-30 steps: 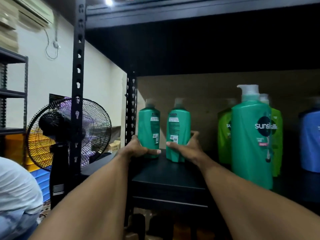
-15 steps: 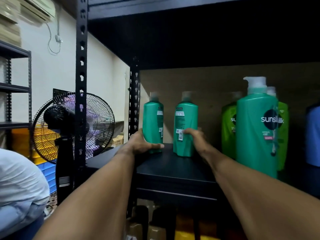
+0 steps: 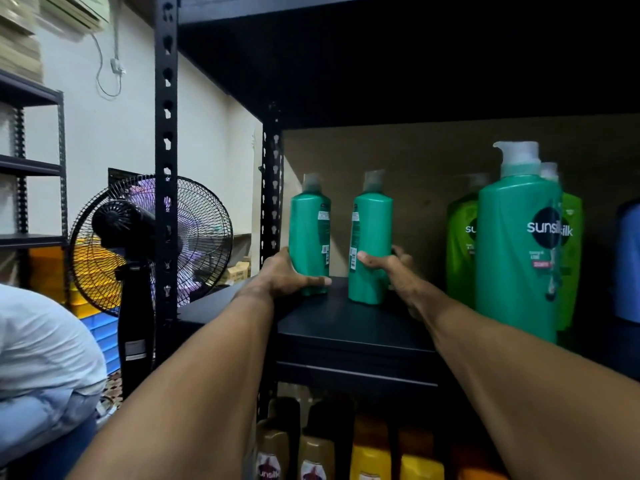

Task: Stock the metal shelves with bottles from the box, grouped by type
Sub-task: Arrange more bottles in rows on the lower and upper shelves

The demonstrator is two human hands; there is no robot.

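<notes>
1. Nearest, on the lower tier: brown and yellow bottles (image 3: 315, 452) stand in a row under the shelf (image 3: 346, 327). Their caps are lost in shadow.
2. Shelf, front right: a tall green pump bottle (image 3: 516, 258) stands upright. A lime bottle (image 3: 460, 244) stands just behind it, and a blue bottle (image 3: 628, 265) is cut off by the right edge of the view.
3. The left hand (image 3: 287, 278) grips the left bottle (image 3: 309, 233) low down, thumb across the front near the base. The fingers are hidden behind it.
4. The right hand (image 3: 391, 271) grips the right bottle (image 3: 370, 237) on its lower half, thumb in front and fingers wrapped behind.
5. Location: both green bottles are upright at the shelf's left rear, near the post. They stand apart, back labels outward, and appear to rest on the shelf.
6. Handling, as a judgement: stiff, smooth plastic, probably full and fairly heavy. The tall, narrow bodies may tip. A low hold suits sliding. For lifting, hold at mid-body, never by the cap.
7. Farthest: a fan (image 3: 149, 244) stands left of the rack.
</notes>
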